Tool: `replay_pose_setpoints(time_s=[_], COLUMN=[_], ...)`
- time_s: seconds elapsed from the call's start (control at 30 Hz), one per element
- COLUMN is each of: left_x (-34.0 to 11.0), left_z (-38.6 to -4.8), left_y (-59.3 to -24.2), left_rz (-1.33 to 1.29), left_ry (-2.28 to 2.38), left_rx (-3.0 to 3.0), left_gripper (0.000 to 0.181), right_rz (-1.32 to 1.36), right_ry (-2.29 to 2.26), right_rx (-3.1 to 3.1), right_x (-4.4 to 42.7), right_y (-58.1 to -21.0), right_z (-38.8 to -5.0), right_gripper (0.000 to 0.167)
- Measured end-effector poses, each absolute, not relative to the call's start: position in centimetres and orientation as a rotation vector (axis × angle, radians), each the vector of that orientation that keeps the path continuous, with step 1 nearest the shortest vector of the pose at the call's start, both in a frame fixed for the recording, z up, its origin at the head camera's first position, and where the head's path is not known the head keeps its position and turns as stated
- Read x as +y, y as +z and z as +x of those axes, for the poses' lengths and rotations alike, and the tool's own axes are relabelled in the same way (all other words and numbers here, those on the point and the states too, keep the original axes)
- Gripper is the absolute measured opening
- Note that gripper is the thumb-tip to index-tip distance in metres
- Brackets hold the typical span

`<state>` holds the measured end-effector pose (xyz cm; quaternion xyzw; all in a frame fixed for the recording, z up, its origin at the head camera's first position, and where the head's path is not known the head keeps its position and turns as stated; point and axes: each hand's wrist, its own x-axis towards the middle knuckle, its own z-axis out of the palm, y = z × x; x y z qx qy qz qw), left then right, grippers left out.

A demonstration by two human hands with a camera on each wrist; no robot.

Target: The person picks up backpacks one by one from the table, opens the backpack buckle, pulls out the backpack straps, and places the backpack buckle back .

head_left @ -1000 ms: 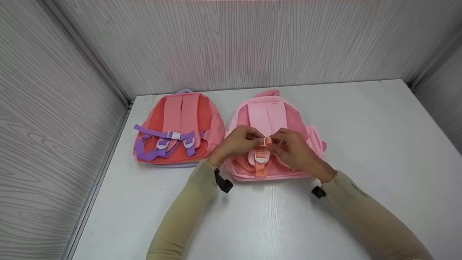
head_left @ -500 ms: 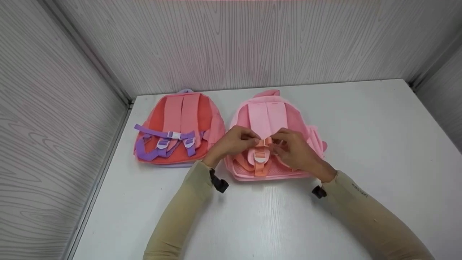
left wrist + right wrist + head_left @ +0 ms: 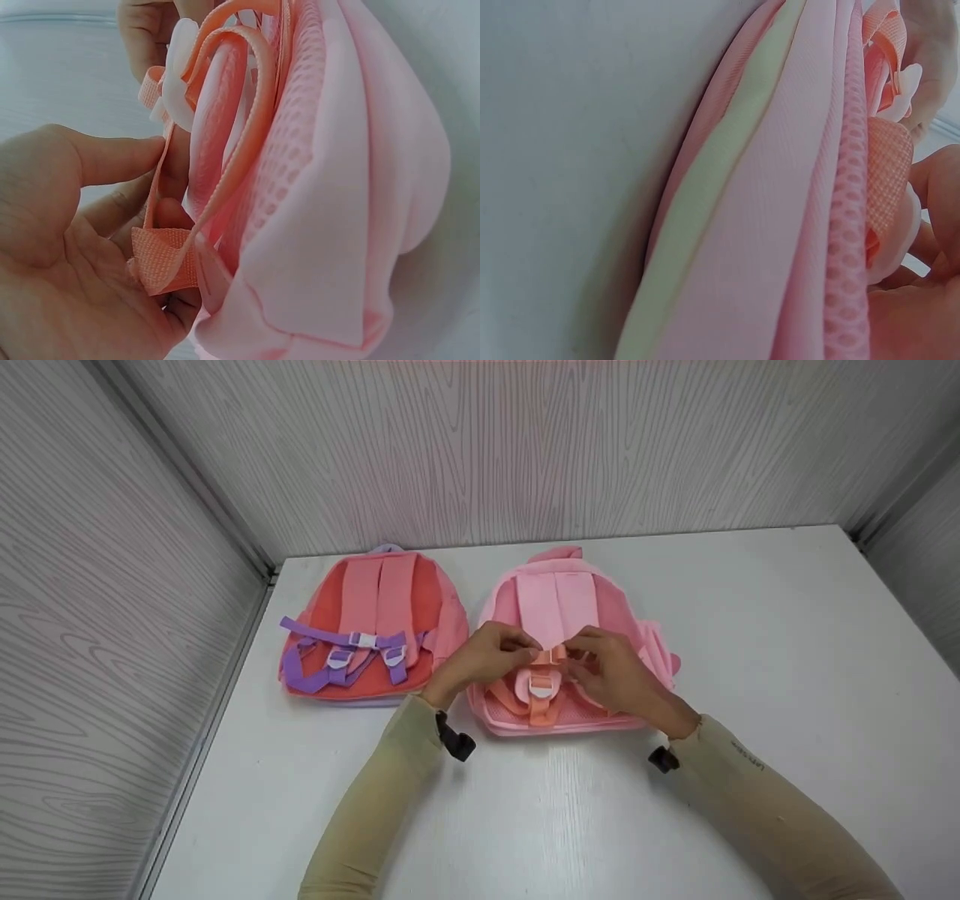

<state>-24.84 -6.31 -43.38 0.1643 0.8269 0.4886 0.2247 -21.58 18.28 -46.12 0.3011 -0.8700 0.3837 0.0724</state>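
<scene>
A light pink backpack [image 3: 556, 592] lies with its strap side up on the white table. Over its middle, my left hand [image 3: 491, 652] pinches an orange webbing strap [image 3: 540, 658] between thumb and fingers. Close by on the right, my right hand [image 3: 611, 671] holds the other side of the same orange strap at a small buckle [image 3: 552, 655]. Just below sits a white strap adjuster [image 3: 541, 687]. In the left wrist view, the left thumb presses on the orange strap [image 3: 159, 180]. The right fingertips are partly hidden in the right wrist view.
To the left lies a coral backpack [image 3: 322, 604] with purple straps [image 3: 304, 682] and a white buckle [image 3: 364, 641], close against the pink one. The white table [image 3: 787, 660] meets wood-grain panels [image 3: 480, 457] at the back and sides.
My left hand has shifted slightly left along the orange strap, showing more of it beside the buckle. The right hand and both backpacks have stayed nearly still.
</scene>
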Motion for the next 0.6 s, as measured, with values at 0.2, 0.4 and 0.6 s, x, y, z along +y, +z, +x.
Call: replay_pose_setpoints(time_s=[0.2, 0.4, 0.6], left_x=[-6.04, -5.71, -5.41], left_z=[-24.83, -24.80, -24.80], left_y=[-43.27, -43.32, -43.46], left_rz=[0.441, 0.429, 0.451], left_ry=[1.320, 1.298, 1.314], left_rx=[2.307, 2.313, 2.300], left_gripper=[0.022, 0.022, 0.023], right_rz=[0.909, 0.889, 0.897], right_ry=[1.161, 1.171, 1.183], right_rx=[-2.600, -2.631, -2.630], right_x=[18.38, 18.47, 18.43], right_y=[-46.17, -46.09, -46.01], right_z=[-21.54, -21.44, -21.34], right_gripper=[0.015, 0.017, 0.019])
